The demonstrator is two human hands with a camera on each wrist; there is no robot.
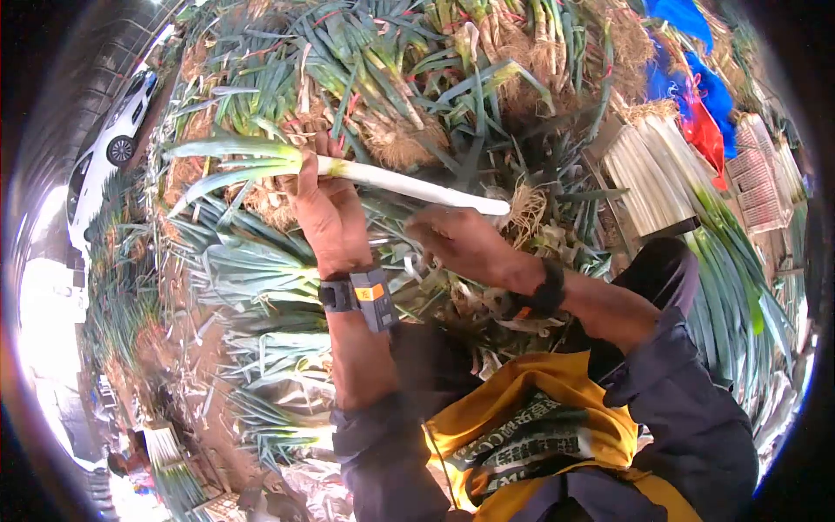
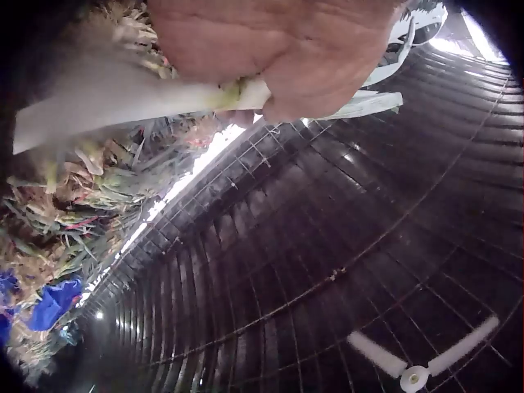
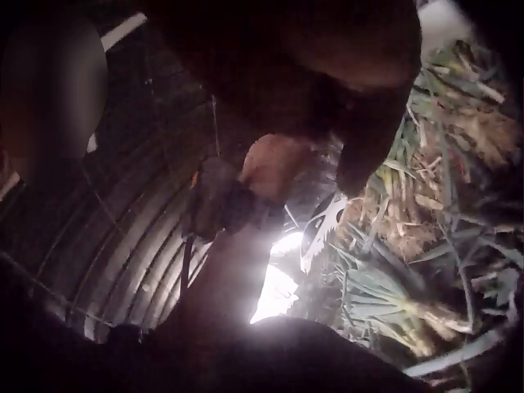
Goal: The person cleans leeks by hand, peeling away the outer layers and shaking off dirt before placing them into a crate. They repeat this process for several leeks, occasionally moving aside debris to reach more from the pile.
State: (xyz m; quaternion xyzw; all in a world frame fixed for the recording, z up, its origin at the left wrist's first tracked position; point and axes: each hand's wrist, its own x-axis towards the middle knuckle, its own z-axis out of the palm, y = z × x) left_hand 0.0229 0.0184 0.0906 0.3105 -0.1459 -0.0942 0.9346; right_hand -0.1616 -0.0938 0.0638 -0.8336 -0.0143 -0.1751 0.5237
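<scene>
A long leek (image 1: 409,184) lies across the middle of the head view, white shank to the right and green leaves fanning left. My left hand (image 1: 335,217) grips it where the white meets the green. In the left wrist view the white shank (image 2: 139,108) juts out from under that hand. Just below the shank's right half is my right hand (image 1: 465,245), its fingers bent toward the left hand. Dark in the right wrist view, the right hand (image 3: 327,74) hides its own palm side, and I cannot tell whether it holds anything.
Bundled leeks with roots (image 1: 400,143) cover the ground ahead, and more leafy bundles (image 1: 261,270) lie to the left. At right, cleaned white leeks (image 1: 652,170) lie in a stack beside blue plastic (image 1: 709,96) and a red bag (image 1: 704,135). A white car (image 1: 117,130) stands far left.
</scene>
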